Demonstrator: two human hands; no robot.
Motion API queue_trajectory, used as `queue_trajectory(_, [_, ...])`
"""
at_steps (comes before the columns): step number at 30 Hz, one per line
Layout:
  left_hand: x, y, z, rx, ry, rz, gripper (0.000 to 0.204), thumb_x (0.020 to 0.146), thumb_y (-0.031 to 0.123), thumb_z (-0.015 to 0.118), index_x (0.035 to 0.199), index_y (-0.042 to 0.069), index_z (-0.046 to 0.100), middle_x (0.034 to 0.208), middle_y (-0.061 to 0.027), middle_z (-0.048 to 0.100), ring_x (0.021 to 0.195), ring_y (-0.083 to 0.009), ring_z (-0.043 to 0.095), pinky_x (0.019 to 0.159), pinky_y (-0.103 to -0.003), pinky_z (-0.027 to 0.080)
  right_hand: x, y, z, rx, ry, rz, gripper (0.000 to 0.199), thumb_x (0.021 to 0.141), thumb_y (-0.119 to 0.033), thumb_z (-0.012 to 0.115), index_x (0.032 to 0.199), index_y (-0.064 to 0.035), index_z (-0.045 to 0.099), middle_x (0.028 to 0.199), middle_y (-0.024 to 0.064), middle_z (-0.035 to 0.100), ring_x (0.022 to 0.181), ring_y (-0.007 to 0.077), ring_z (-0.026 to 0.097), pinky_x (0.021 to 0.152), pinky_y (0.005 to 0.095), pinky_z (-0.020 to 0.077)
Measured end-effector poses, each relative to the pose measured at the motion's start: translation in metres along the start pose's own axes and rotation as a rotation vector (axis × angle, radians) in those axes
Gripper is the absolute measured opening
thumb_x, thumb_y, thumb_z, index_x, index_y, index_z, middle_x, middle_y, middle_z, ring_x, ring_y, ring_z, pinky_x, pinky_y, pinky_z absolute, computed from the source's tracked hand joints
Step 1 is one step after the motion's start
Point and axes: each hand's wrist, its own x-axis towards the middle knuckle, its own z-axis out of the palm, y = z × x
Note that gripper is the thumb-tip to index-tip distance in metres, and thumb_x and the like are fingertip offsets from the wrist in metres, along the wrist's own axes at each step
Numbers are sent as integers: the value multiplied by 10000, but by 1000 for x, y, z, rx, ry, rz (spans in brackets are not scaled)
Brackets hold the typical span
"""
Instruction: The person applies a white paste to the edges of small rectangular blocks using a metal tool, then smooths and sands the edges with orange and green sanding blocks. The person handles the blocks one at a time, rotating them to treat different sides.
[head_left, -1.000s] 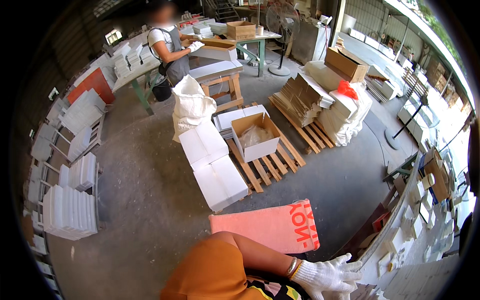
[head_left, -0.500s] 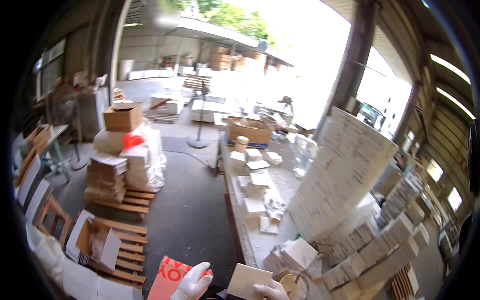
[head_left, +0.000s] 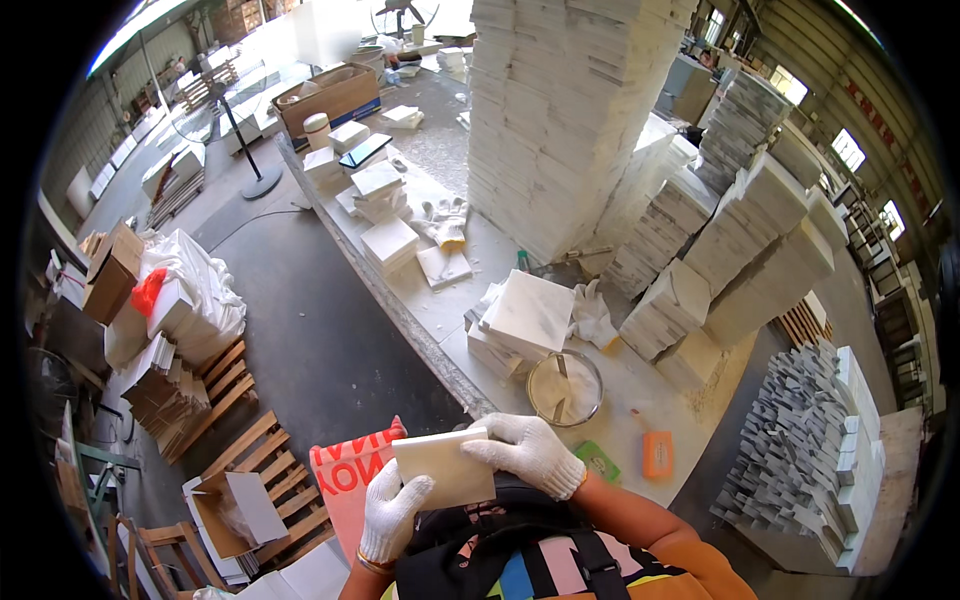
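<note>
A white stone tile (head_left: 446, 468) is held up in front of my body between both hands, each in a white knit glove. My left hand (head_left: 388, 514) is closed at its lower left corner, thumb near the front face; the other fingers are partly hidden. At its upper right edge my right hand (head_left: 525, 455) is closed over the tile. Just beyond my left hand is a salmon-pink sheet or bag (head_left: 345, 482) with red print; I cannot tell whether the left glove touches it.
A long worktable (head_left: 440, 325) carries tile stacks (head_left: 525, 310), a round bowl (head_left: 565, 388), loose gloves (head_left: 592, 318), an orange box (head_left: 657, 455) and a green packet (head_left: 597, 462). A tall tile stack (head_left: 560, 120) rises behind. At left, a carton (head_left: 235, 515) sits by wooden pallets (head_left: 270, 450).
My view has swung down and to the right. The tile, earlier in my right hand alone and apart from the left, is now between both hands. My left hand has come from beside the pink sheet.
</note>
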Motion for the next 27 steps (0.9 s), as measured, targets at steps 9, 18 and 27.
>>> queue_trajectory(9, [30,4,-1,738,19,504,219,824,50,790,1023,-5,720,881,-153,713,717,-281,682,661,-335,533,30,-32,-9,-215,282,-419,354,953,-241,716,1243,-41,684,1163,153,700,1023,284,676,914,363,532])
queue_trajectory(18, [30,24,5,714,-91,548,245,786,98,827,983,-6,726,869,-151,728,739,-314,701,671,-360,541,27,-2,-18,-482,212,-520,344,962,-276,671,1197,-26,696,1157,169,715,1069,344,680,926,419,534])
queue_trajectory(27, [17,28,5,167,77,207,280,899,53,680,1153,-65,678,1030,-89,718,916,-151,655,820,-292,523,-6,10,-41,-303,319,-247,378,990,-212,630,1299,4,652,1162,170,706,1081,266,679,969,351,509])
